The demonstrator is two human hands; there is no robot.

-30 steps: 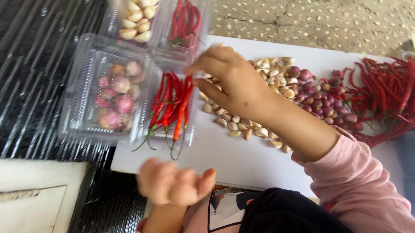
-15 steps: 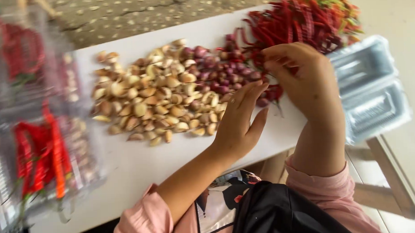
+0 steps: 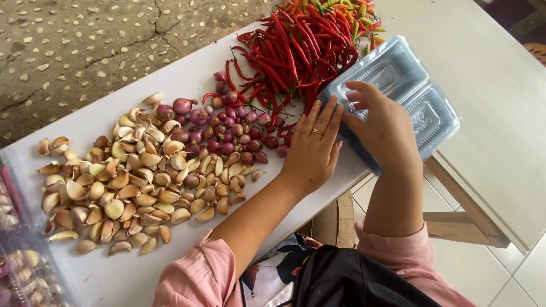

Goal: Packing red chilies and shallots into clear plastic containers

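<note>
Both hands now leaving the shallots (image 3: pixel 236 133), left hand (image 3: pixel 312 149) lying flat and open on the white table (image 3: pixel 108 280), right hand (image 3: pixel 381 122) spreading open onto the clear plastic trays (image 3: pixel 416 100) at the table's edge beside the red chillies (image 3: pixel 293 50), garlic cloves (image 3: pixel 123 183) sitting untouched

Clear plastic trays (image 3: pixel 404 88), stacked, empty, overhang the table edge beside chillies.

Two hands: the left hand (image 3: pixel 312 149) and the right hand (image 3: pixel 381 125). Under the right hand, one stack of clear plastic trays (image 3: pixel 416 100). Beyond the fingers, three heaps: garlic cloves (image 3: pixel 126 180), shallots (image 3: pixel 227 128), red chillies (image 3: pixel 296 47).
</note>
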